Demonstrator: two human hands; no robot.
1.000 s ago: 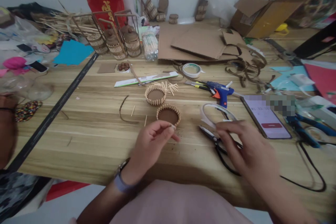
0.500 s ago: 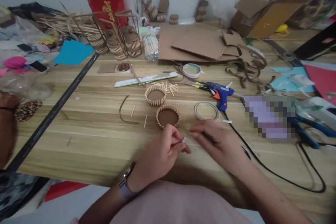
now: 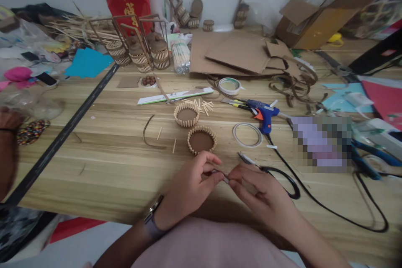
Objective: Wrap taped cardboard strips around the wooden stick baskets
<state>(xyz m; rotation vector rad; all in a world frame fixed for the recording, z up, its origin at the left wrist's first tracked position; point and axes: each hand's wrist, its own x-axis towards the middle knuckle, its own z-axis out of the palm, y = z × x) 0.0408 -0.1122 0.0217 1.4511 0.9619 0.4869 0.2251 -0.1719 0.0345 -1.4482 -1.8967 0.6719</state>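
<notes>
Near the table's front edge, my left hand (image 3: 194,184) pinches a small, thin strip (image 3: 225,178) between thumb and fingers. The fingertips of my right hand (image 3: 259,186) close on the strip's other end. Just beyond my left hand sits a round brown base ringed with short sticks (image 3: 202,140), and a second ringed base (image 3: 186,115) stands behind it. Black-handled scissors (image 3: 282,176) lie beside my right hand, partly hidden by it. A roll of narrow tape (image 3: 247,135) lies flat farther back.
A blue glue gun (image 3: 265,113) with a black cord lies to the right. Cardboard sheets (image 3: 235,54) and small stick-sided baskets (image 3: 159,52) stand behind. At the far left another person's arm (image 3: 8,155) rests near beads.
My right hand has moved down and left to meet the strip in my left hand. The scissors, mostly covered before, now show.
</notes>
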